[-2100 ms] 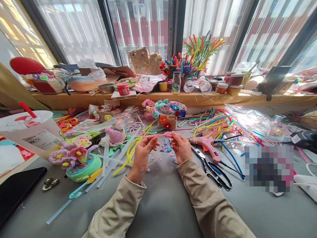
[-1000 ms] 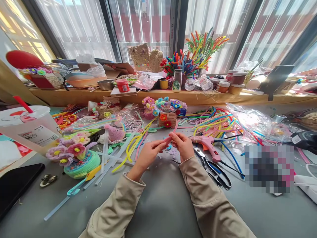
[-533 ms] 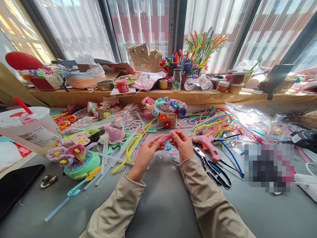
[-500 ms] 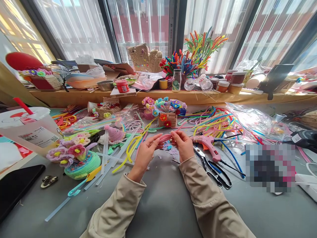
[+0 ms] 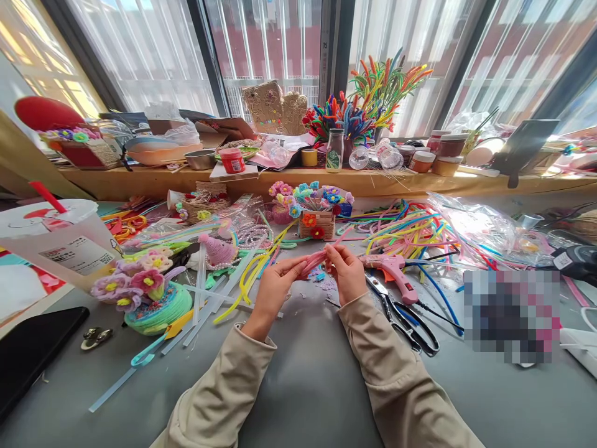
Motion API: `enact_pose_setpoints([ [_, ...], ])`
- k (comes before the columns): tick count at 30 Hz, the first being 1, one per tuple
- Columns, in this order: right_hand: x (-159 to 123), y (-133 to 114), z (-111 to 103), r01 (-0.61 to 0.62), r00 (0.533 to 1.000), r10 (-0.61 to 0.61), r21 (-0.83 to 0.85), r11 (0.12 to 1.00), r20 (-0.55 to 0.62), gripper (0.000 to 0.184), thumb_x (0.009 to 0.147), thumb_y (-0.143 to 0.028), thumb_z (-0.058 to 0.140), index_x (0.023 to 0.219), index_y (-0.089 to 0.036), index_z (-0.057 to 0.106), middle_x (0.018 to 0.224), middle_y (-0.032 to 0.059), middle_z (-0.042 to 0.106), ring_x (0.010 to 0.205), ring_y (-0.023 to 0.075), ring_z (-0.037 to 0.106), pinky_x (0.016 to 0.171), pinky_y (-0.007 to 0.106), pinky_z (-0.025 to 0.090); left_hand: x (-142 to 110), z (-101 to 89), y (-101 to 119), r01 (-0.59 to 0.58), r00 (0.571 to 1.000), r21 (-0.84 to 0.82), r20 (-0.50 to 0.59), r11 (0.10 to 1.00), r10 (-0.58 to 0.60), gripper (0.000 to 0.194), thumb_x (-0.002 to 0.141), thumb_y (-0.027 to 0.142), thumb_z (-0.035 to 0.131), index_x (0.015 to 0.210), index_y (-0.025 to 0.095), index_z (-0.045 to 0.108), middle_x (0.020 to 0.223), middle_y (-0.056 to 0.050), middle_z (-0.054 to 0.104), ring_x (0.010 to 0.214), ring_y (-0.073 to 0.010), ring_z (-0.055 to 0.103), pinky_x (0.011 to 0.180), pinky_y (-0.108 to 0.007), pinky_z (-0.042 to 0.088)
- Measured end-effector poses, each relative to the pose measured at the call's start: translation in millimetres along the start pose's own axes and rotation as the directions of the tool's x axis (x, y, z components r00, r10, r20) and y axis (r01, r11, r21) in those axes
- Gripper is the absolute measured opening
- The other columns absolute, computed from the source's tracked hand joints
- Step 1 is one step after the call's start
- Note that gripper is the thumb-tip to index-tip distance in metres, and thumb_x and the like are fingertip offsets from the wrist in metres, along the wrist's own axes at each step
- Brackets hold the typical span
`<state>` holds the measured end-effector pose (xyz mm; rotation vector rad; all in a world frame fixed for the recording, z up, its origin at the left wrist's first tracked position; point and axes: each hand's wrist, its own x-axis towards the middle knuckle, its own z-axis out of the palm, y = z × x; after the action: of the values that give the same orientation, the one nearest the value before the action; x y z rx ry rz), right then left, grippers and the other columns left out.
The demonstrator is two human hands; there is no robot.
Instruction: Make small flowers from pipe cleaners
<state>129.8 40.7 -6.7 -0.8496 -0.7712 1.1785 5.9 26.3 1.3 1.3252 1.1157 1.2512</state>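
Pink pipe cleaners point(image 5: 315, 262), bunched together, stretch between my two hands above the grey table. My left hand point(image 5: 276, 287) pinches the left end of the bunch between thumb and fingers. At its other end, my right hand point(image 5: 346, 274) is closed on the pink strands with the fingertips. One loose pink tip sticks up behind the right fingers. A pink glue gun point(image 5: 394, 274) lies just right of my right hand, and black-handled scissors point(image 5: 403, 320) rest beside it. Small purple and blue scraps point(image 5: 321, 280) lie under the hands.
Behind the hands stands a small basket of fuzzy flowers point(image 5: 317, 224). Loose coloured pipe cleaners point(image 5: 410, 230) spread at right. On the left are clear glue sticks point(image 5: 217, 298), a green round piece with flowers point(image 5: 161, 305), a plastic cup point(image 5: 56, 242) and a black phone point(image 5: 37, 354).
Both hands keep hold of the pink pipe cleaners, with the fingers slightly shifted. The left fingers sit a little lower, and the whole view has moved slightly.
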Motion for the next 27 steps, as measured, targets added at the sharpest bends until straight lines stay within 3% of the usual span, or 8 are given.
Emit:
enact_pose_setpoints([
  [3, -2, 1, 2, -0.005, 0.995, 0.015, -0.101, 0.995, 0.104, 0.026, 0.057, -0.039, 0.061, 0.069, -0.016, 0.055, 0.052, -0.0057, 0.046, 0.042, 0.0042, 0.035, 0.039, 0.018, 0.029, 1, -1.6, -1, -0.037, 0.998, -0.002, -0.041, 0.999, 0.036, 0.028, 0.065, 0.031, 0.056, 0.086, 0.014, 0.064, 0.089, -0.007, 0.063, 0.081, -0.019, 0.057, 0.072, -0.03, 0.047],
  [6, -3, 3, 1, 0.042, 0.978, 0.006, -0.222, 0.974, 0.208, 0.024, 0.059, -0.038, 0.06, 0.069, -0.015, 0.058, 0.05, -0.0055, 0.045, 0.041, 0.0044, 0.033, 0.039, 0.018, 0.027, 0, -1.1, -2, -0.069, 0.998, 0.026, -0.012, 0.997, 0.07, 0.029, 0.066, 0.032, 0.055, 0.087, 0.015, 0.064, 0.088, -0.007, 0.063, 0.082, -0.0203, 0.056, 0.072, -0.031, 0.047],
  [13, -2, 2, -3, 0.112, 0.98, -0.058, -0.284, 0.952, 0.19, 0.023, 0.06, -0.038, 0.059, 0.062, -0.015, 0.057, 0.049, -0.0048, 0.046, 0.043, 0.0058, 0.034, 0.042, 0.019, 0.028, -4, 4.0, 1, -0.2, 0.979, 0.317, 0.034, 0.927, 0.199, 0.021, 0.065, 0.032, 0.055, 0.078, 0.021, 0.067, 0.08, -0.005, 0.066, 0.078, -0.0198, 0.056, 0.075, -0.03, 0.042],
  [15, -2, 1, -3, 0.104, 0.976, -0.04, -0.296, 0.949, 0.216, 0.023, 0.06, -0.038, 0.059, 0.06, -0.015, 0.057, 0.047, -0.0052, 0.045, 0.042, 0.0055, 0.033, 0.042, 0.019, 0.027, -3, 3.7, 2, -0.156, 0.988, 0.301, 0.066, 0.941, 0.143, 0.022, 0.065, 0.032, 0.056, 0.079, 0.02, 0.067, 0.081, -0.005, 0.066, 0.079, -0.02, 0.057, 0.074, -0.03, 0.042],
  [18, -3, 0, -3, 0.111, 0.974, -0.039, -0.32, 0.941, 0.222, 0.024, 0.061, -0.039, 0.058, 0.058, -0.015, 0.057, 0.046, -0.0058, 0.042, 0.041, 0.0049, 0.029, 0.041, 0.019, 0.024, -2, 2.4, 3, 0.008, 0.993, 0.166, 0.115, 0.986, -0.027, 0.025, 0.063, 0.032, 0.058, 0.083, 0.018, 0.066, 0.077, -0.005, 0.067, 0.074, -0.0197, 0.059, 0.069, -0.031, 0.045],
  [22, -3, 3, -3, 0.123, 0.98, -0.059, -0.342, 0.932, 0.19, 0.029, 0.062, -0.043, 0.056, 0.055, -0.015, 0.055, 0.042, -0.0068, 0.036, 0.04, 0.0049, 0.025, 0.04, 0.02, 0.021, -2, 0.7, 6, 0.22, 0.966, 0.006, 0.139, 0.975, -0.219, 0.027, 0.059, 0.031, 0.063, 0.08, 0.014, 0.067, 0.068, -0.006, 0.066, 0.063, -0.0158, 0.058, 0.063, -0.028, 0.046],
  [27, -3, 3, -2, 0.134, 0.976, -0.066, -0.334, 0.933, 0.206, 0.03, 0.064, -0.044, 0.054, 0.057, -0.015, 0.058, 0.042, -0.0054, 0.041, 0.039, 0.0052, 0.028, 0.04, 0.02, 0.022, -3, -1.5, 9, 0.326, 0.932, -0.063, 0.187, 0.943, -0.31, 0.027, 0.057, 0.031, 0.064, 0.077, 0.013, 0.067, 0.064, -0.006, 0.064, 0.057, -0.0116, 0.056, 0.059, -0.024, 0.045],
])
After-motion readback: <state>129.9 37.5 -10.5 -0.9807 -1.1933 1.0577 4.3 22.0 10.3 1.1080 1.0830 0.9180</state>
